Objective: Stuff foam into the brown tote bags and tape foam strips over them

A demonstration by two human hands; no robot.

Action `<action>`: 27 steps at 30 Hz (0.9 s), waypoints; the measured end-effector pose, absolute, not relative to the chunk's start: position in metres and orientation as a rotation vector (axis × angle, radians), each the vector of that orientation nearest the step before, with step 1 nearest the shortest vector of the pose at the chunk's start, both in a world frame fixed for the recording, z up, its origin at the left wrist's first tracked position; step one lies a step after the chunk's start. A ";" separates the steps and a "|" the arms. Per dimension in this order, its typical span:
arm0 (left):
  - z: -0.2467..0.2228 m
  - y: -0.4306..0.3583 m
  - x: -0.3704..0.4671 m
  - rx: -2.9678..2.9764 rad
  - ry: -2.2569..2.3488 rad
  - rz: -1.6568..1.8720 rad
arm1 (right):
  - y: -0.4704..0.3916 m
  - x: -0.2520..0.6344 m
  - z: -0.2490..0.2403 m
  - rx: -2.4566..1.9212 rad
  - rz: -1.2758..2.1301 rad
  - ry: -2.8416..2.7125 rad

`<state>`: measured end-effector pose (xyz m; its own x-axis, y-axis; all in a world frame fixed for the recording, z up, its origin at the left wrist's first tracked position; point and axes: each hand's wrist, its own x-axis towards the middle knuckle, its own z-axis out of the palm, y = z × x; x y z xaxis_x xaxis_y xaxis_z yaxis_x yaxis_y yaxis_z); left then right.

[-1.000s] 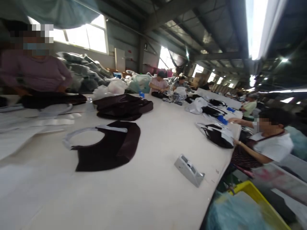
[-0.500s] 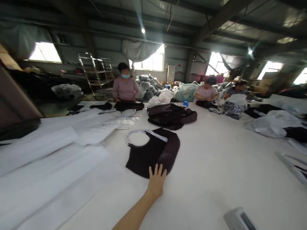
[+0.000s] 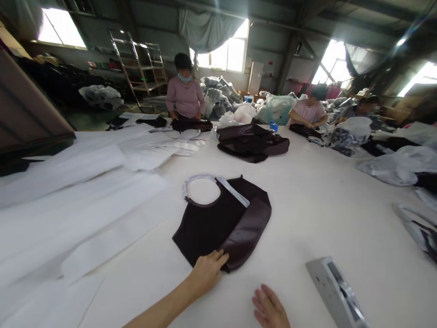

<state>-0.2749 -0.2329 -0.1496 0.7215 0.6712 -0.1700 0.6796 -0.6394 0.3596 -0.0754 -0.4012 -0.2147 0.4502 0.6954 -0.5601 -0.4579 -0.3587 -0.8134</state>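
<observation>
A dark brown bag (image 3: 208,228) with a ring handle wrapped in pale plastic lies flat on the white table (image 3: 307,205). Its handle is toward the upper left, and a shiny panel runs down its right side. My left hand (image 3: 207,272) is at the bag's lower edge, with its fingers closed on the material there. Low in the view, my right hand (image 3: 269,307) hovers to the right of the bag, holding nothing, its fingers slightly parted. A grey device (image 3: 336,291) rests on the table to the right of my right hand.
White sheets (image 3: 85,196) cover the table's left side. Beyond the bag lies a pile of dark bags (image 3: 251,141). Across the table, a person in pink (image 3: 185,98) and two others handle items. Plastic-wrapped goods (image 3: 399,166) sit at the right.
My left hand has gone from lying spread on the bag to gripping its lower edge, and the bag is nearer me. My right hand has come into view. The camera has tilted down.
</observation>
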 end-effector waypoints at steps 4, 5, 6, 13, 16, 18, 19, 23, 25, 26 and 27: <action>-0.170 -0.322 -0.329 2.446 0.882 -0.215 | -0.391 -0.088 -0.196 -1.256 1.236 0.129; -0.174 -0.341 -0.345 2.427 0.823 -0.231 | -0.393 -0.090 -0.192 -1.225 1.217 0.177; -0.177 -0.356 -0.361 2.410 0.780 -0.223 | -0.396 -0.091 -0.189 -1.205 1.192 0.229; -0.162 -0.367 -0.440 2.292 1.014 -0.099 | -0.448 -0.115 -0.192 -1.159 1.197 0.301; -0.149 -0.350 -0.421 2.260 1.119 -0.068 | -0.458 -0.131 -0.192 -1.093 1.213 0.296; -0.145 -0.346 -0.396 2.283 1.156 -0.029 | -0.459 -0.139 -0.191 -1.054 1.250 0.284; -0.145 -0.348 -0.383 2.291 1.159 -0.024 | -0.460 -0.142 -0.190 -1.039 1.263 0.284; -0.143 -0.374 -0.342 2.354 1.034 -0.061 | -0.463 -0.148 -0.186 -0.972 1.254 0.283; -0.138 -0.391 -0.333 2.426 0.921 -0.092 | -0.465 -0.148 -0.185 -0.945 1.251 0.279; -0.135 -0.398 -0.331 2.453 0.872 -0.107 | -0.467 -0.148 -0.185 -0.939 1.257 0.279; -0.131 -0.402 -0.329 2.462 0.840 -0.116 | -0.468 -0.147 -0.185 -0.940 1.262 0.279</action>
<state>-0.3293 -0.4024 -0.1310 0.8027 0.5443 -0.2436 0.5901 -0.6656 0.4570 -0.1472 -0.4677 -0.1854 0.3281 0.6841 -0.6514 -0.8948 0.0041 -0.4464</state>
